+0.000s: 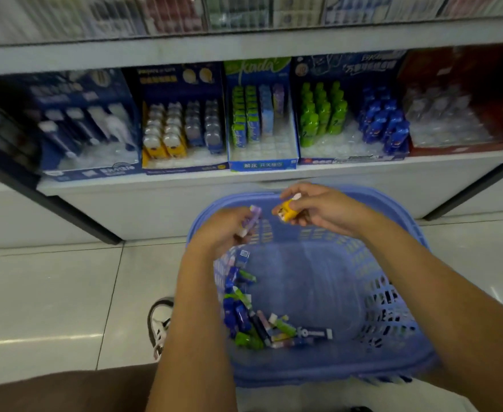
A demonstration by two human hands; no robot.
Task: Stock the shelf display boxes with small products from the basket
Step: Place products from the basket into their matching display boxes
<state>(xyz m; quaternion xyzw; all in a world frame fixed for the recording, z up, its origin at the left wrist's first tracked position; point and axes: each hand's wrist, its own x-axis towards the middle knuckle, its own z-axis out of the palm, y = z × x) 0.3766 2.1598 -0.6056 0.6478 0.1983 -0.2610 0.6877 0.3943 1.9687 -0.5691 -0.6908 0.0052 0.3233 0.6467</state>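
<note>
A blue plastic basket (327, 281) sits on the floor in front of me, with several small green, blue and purple products (253, 319) piled along its left side. My left hand (226, 230) hovers over the basket's far left rim, shut on a small purple packet (251, 220). Just to its right, my right hand (321, 208) holds a small yellow product (287, 211) over the far rim. On the low shelf beyond stand several display boxes: a yellow-and-blue one (181, 129), a green-and-blue one (260, 120) and a green-bottle one (345, 114).
A white shelf ledge (244, 176) runs in front of the display boxes, with another blurred shelf above. Dark shelf uprights (65, 212) slant at left and right. My shoe (161, 322) rests on the tiled floor left of the basket.
</note>
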